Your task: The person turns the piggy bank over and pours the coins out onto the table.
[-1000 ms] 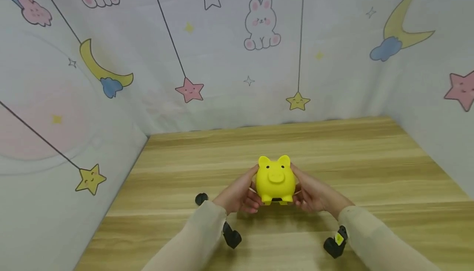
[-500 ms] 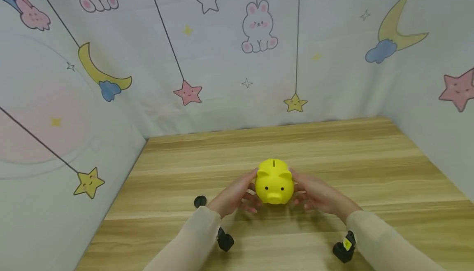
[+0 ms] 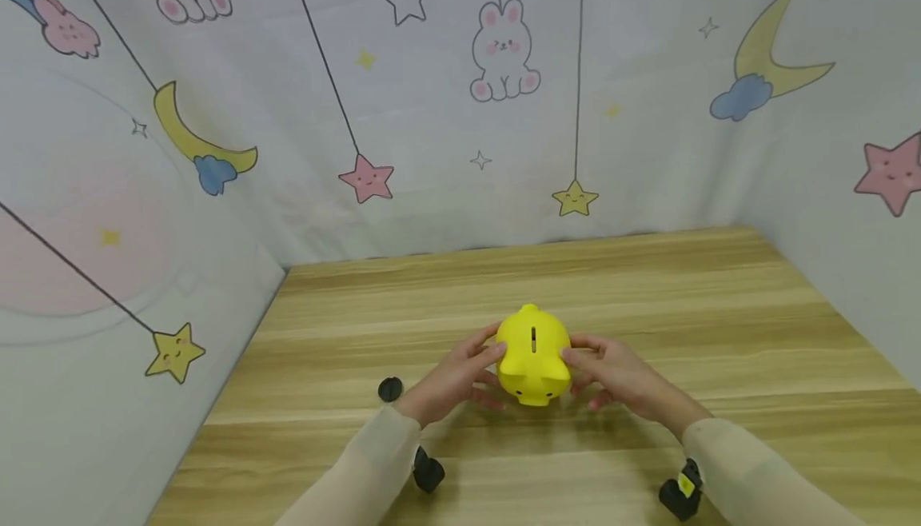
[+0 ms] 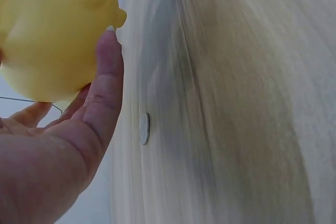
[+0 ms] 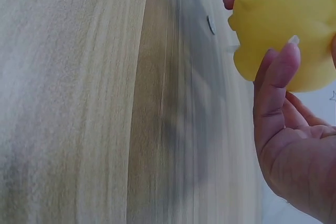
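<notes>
A yellow piggy bank (image 3: 534, 358) is held between my two hands near the middle of the table. In the head view its back faces up, showing the coin slot, and its snout points toward me and down. My left hand (image 3: 455, 380) grips one side, thumb near the ear, the other fingers lower down. On the opposite side, my right hand (image 3: 624, 372) holds it the same way. Both wrist views show fingers wrapped about its round body. Whether it touches the table, I cannot tell. A small dark round disc (image 3: 391, 389) lies left of my left hand.
The wood-grain table (image 3: 647, 294) meets a white cloth backdrop (image 3: 432, 118) printed with stars, moons and rabbits at the back and both sides. Black devices hang under both cuffs, one at the left wrist (image 3: 428, 473) and one at the right (image 3: 679, 497).
The piggy bank has tipped forward: its face pointed at me, now its slotted back faces up. Both thumbs have shifted toward its ears. The disc has stayed in place.
</notes>
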A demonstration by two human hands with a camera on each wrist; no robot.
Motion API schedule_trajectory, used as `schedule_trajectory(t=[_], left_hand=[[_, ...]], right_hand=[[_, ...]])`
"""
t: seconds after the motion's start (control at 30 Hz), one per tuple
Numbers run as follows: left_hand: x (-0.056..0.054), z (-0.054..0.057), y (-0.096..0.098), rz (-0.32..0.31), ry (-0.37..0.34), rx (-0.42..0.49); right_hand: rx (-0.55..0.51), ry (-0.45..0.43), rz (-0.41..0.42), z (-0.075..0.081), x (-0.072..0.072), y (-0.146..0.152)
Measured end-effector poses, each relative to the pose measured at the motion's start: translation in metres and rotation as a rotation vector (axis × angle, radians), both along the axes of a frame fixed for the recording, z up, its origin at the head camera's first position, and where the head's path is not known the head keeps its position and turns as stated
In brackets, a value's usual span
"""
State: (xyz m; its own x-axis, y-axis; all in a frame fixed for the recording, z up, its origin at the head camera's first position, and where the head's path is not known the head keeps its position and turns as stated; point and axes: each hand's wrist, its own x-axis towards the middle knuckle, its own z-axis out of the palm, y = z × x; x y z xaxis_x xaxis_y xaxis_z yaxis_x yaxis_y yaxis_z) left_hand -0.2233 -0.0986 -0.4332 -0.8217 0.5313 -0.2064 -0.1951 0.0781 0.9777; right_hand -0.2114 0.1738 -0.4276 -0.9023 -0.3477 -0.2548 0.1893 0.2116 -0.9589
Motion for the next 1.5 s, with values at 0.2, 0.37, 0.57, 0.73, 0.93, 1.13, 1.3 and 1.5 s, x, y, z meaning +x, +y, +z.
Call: schedule_trajectory(t=[0.2,0.37,0.57,0.73,0.93,1.13,1.3,1.5], left_hand=[[0.002,0.002,-0.002,0.008,0.019,-0.017],[0.002,0.002,-0.002,-0.002,0.035,-0.008],[0.001,0.003,-0.006,-0.022,0.08,0.01],[0.002,0.005,-0.009,-0.049,0.135,0.034],[0.002,0.008,-0.01,-0.058,0.171,0.06],[0.002,0.007,-0.008,-0.033,0.145,0.022],[0.003,0.002,-0.008,-0.032,0.066,0.011],[0.004,0.0,-0.009,-0.062,0.053,0.001]], right_hand=[[-0.033,0.011,0.009,0.003,0.003,0.0],[-0.043,0.031,0.014,0.003,0.004,0.001],[-0.042,0.07,0.001,0.003,0.004,-0.001],[-0.054,0.123,0.005,0.003,0.005,0.001],[-0.083,0.178,0.04,0.004,0.006,0.003],[-0.048,0.161,0.022,0.005,0.005,0.002],[0.011,0.083,0.0,0.008,0.006,-0.002],[-0.041,-0.056,0.013,0.012,0.009,-0.008]])
